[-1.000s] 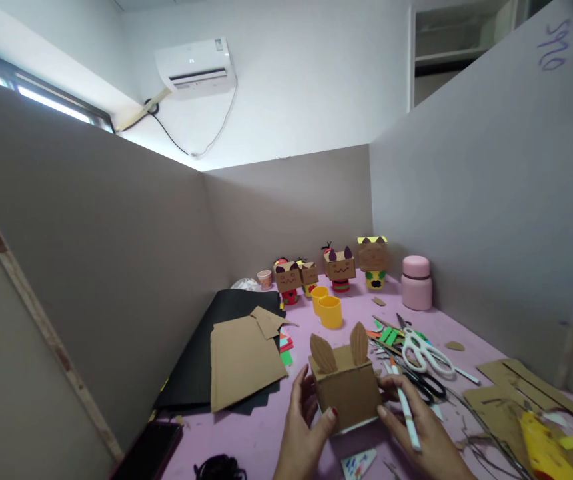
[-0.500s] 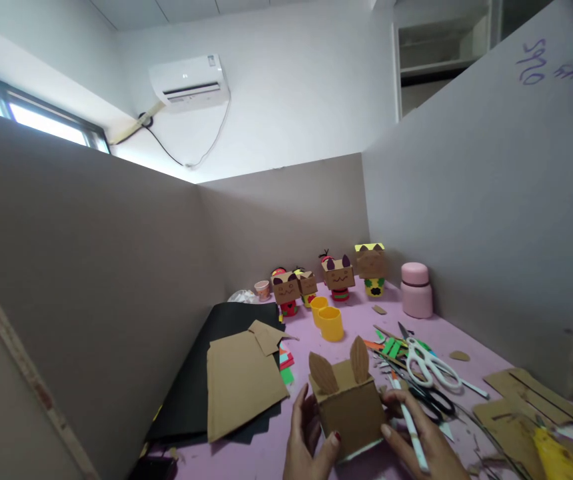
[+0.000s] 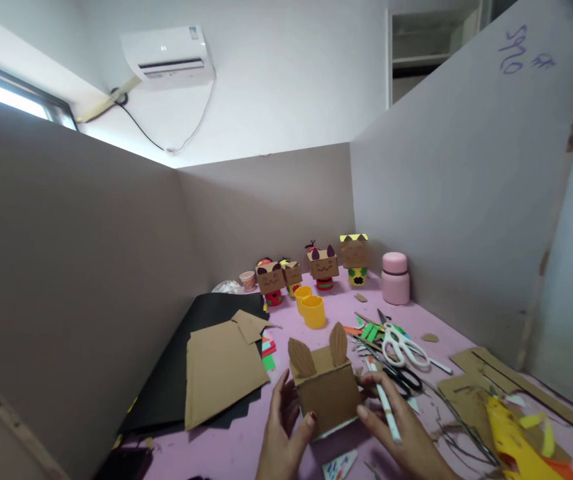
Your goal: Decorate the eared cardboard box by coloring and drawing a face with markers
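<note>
A small brown cardboard box (image 3: pixel 330 400) with two pointed cardboard ears (image 3: pixel 338 344) on its top is held low over the table. Its plain front side faces me. My left hand (image 3: pixel 282 427) is closed round its left side, thumb on the front lower corner. My right hand (image 3: pixel 397 421) grips the right side with thumb and fingertips. A white marker (image 3: pixel 387 408) with an orange end also lies in that hand, slanting across the fingers. Just right of this hand are black-handled scissors (image 3: pixel 408 380) and white-handled scissors (image 3: pixel 406 347).
Cardboard sheets (image 3: pixel 224 377) lie on black sheets (image 3: pixel 154 390) at left. Two yellow rings (image 3: pixel 313 312), several finished cardboard-headed figures (image 3: pixel 323 267) and a pink flask (image 3: pixel 395 280) stand behind. Cardboard scraps (image 3: pixel 466 393) and a yellow piece (image 3: pixel 511 440) are at right. Grey partitions (image 3: pixel 271 207) enclose the table.
The view has shifted, so everything appears further left and slightly higher. A white scrap with coloured marks now shows below the box. Both hands keep their hold on the box.
</note>
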`<state>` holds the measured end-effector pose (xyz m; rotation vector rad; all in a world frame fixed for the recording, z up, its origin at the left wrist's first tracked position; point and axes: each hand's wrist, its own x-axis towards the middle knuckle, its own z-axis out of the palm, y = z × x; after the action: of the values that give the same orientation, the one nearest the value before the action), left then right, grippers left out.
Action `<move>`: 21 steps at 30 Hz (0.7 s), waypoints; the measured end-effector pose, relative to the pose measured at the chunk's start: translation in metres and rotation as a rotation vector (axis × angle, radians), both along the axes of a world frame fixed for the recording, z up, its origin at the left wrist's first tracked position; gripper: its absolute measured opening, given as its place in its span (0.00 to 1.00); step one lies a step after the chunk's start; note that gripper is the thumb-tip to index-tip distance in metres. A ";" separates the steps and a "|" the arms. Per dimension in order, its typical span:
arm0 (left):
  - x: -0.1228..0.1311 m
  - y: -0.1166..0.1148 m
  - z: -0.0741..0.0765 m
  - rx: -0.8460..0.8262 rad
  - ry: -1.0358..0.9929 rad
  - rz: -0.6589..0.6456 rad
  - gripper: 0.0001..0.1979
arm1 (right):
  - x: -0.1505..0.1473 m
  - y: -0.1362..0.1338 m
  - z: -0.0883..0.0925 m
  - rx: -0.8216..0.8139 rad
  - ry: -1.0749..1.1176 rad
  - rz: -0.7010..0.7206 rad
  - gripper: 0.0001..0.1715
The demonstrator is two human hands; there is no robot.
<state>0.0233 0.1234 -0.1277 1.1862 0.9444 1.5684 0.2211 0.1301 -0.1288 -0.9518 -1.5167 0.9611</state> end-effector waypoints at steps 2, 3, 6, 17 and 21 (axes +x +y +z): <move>0.000 -0.001 0.003 -0.009 0.002 0.000 0.38 | 0.002 0.000 0.002 0.003 -0.020 0.021 0.17; 0.000 -0.002 0.003 -0.013 0.003 0.001 0.38 | 0.003 0.000 0.002 0.006 -0.023 0.020 0.17; 0.000 -0.002 0.004 -0.021 0.005 0.007 0.38 | 0.000 -0.001 0.002 0.005 -0.004 -0.007 0.17; 0.000 0.001 0.000 -0.003 -0.023 0.002 0.40 | 0.000 0.001 -0.001 0.012 -0.035 -0.008 0.17; 0.000 0.002 -0.001 -0.002 -0.032 -0.005 0.39 | -0.003 0.001 -0.001 0.035 -0.041 -0.021 0.17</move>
<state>0.0231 0.1254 -0.1287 1.1586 0.9212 1.5777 0.2181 0.1307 -0.1303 -0.9660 -1.5496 0.9023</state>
